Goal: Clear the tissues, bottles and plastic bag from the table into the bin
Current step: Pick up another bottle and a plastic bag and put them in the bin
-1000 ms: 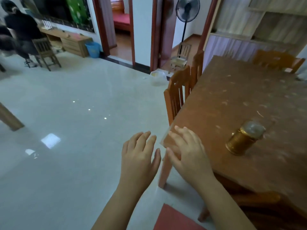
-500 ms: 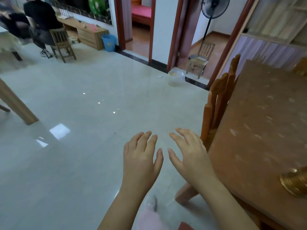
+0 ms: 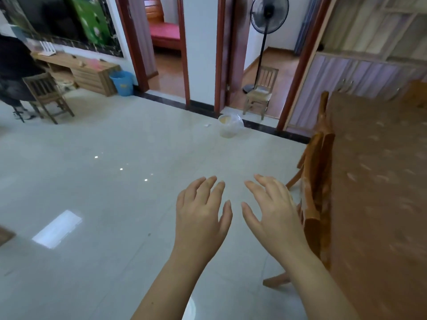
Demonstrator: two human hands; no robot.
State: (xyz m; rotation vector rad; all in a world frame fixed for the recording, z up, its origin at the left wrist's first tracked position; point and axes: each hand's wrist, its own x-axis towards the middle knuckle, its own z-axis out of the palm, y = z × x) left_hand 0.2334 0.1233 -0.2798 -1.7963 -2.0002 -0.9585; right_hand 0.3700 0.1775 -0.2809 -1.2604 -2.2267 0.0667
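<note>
both your hands are empty. your left hand and your right hand hover side by side over the tiled floor, palms down, fingers spread and loose, gripping nothing. held low and forward like that, they look like free hands between trips rather than hands carrying a load. the right hand is just beside the chair, which is tucked tight against the edge of the table, probably to keep the walkway open.

the pale bin stands on the floor by the doorway sill, well apart from the table, with a clear liner folded over its rim. a blue bin sits further off beside the wooden cabinet. you can't tell from here which one is meant, but the pale one is nearer the table and seems the likelier target.

a lot is out of sight. the right edge cuts off the table, and the part in view shows no tissues, bottles or plastic bag, so you can't tell whether any are left on it. something yellowish shows inside the pale bin, but it is blurred by the liner. a small white scrap lies just beside that bin. it may be a tissue that missed, but it is too small to be sure. a pale blur at the bottom edge between your forearms can't be made out either.
</note>
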